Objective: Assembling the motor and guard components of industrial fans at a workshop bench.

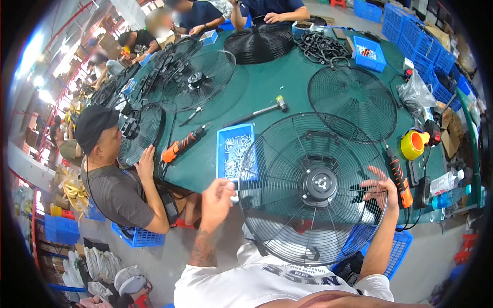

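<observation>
A round black wire fan guard (277, 154) with a dark motor hub (319, 186) at its centre stands tilted in front of me, its lower edge by my white shirt. My left hand (216, 201) is closed beside the guard's left edge, pinching a small white piece (234, 197) whose kind I cannot make out. At the guard's right side is my right hand (379, 188), its fingers spread against the wires. Behind the guard's left part sits a blue tray (221, 154) of small silvery fasteners, partly seen through the wires.
A hammer (259, 113) and an orange-black power screwdriver (181, 146) lie beyond the tray. Another screwdriver (400, 179), yellow tape (412, 145) and bottles (446, 183) are at right. A flat guard (352, 97) lies behind mine. A co-worker (120, 179) sits at left with another fan.
</observation>
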The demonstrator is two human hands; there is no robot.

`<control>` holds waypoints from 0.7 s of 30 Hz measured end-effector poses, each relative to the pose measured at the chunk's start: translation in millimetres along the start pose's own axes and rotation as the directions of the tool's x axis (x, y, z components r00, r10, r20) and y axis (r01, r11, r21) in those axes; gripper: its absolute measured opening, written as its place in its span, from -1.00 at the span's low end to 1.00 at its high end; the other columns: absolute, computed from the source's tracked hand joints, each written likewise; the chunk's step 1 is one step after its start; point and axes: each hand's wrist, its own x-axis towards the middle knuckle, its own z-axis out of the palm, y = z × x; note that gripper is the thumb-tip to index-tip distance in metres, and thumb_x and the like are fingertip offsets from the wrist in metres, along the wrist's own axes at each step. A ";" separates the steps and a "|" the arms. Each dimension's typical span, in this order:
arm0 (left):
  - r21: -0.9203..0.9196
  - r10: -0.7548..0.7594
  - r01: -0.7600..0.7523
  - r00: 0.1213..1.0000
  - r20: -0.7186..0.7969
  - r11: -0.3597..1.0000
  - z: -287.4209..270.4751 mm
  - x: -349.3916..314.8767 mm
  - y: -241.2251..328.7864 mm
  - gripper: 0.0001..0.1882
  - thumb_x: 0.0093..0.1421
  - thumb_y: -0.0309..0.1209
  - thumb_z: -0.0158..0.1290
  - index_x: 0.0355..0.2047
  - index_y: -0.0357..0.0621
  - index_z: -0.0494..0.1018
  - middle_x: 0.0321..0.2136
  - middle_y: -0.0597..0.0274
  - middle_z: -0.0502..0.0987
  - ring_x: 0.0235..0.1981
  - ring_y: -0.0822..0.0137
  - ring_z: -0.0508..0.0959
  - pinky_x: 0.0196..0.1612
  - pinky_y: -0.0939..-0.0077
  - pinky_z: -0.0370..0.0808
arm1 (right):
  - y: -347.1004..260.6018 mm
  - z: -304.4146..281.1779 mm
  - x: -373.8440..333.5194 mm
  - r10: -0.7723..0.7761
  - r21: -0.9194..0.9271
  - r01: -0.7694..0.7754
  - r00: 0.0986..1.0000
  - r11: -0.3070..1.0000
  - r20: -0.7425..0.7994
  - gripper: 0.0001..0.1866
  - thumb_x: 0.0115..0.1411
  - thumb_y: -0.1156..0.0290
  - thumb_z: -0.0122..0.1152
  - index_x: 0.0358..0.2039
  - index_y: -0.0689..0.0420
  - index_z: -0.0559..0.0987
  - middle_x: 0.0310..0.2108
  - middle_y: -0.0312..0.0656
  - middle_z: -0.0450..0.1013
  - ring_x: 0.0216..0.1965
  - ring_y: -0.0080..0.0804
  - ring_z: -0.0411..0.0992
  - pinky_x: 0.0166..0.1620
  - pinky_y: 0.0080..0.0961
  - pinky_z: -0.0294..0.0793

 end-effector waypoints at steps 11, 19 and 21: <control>-0.579 0.124 0.360 0.765 0.632 0.732 37.5 -17.1 -11.4 -0.28 0.36 0.01 -0.01 0.30 -0.26 0.10 0.04 -0.38 0.49 0.02 -0.10 0.61 -0.09 0.20 0.65 | 6.5 6.4 -3.7 -0.112 -0.048 0.109 0.992 0.993 -0.052 -0.14 0.10 0.10 0.02 0.32 0.41 0.19 -0.24 0.20 0.58 -0.51 -0.18 0.60 -0.43 -0.33 0.68; -0.698 0.123 0.374 0.826 0.550 0.611 -8.0 16.4 51.4 -0.29 0.40 0.07 -0.22 0.26 -0.32 0.16 0.03 -0.47 0.47 -0.05 -0.14 0.63 -0.20 0.22 0.68 | -47.6 58.2 8.0 -0.394 0.289 0.320 0.885 0.902 0.250 0.12 0.24 -0.49 -0.24 0.42 0.31 0.02 0.01 0.26 0.49 -0.33 -0.10 0.62 -0.47 -0.32 0.65; -0.795 0.160 0.291 0.887 0.432 0.531 -16.1 24.4 68.4 -0.32 0.41 0.05 -0.22 0.24 -0.33 0.19 0.01 -0.47 0.48 -0.07 -0.15 0.63 -0.20 0.19 0.68 | -48.0 62.2 20.1 -0.275 0.118 0.261 0.953 0.958 0.129 0.05 0.28 -0.44 -0.24 0.41 0.26 0.06 -0.01 0.21 0.52 -0.28 -0.11 0.62 -0.43 -0.33 0.64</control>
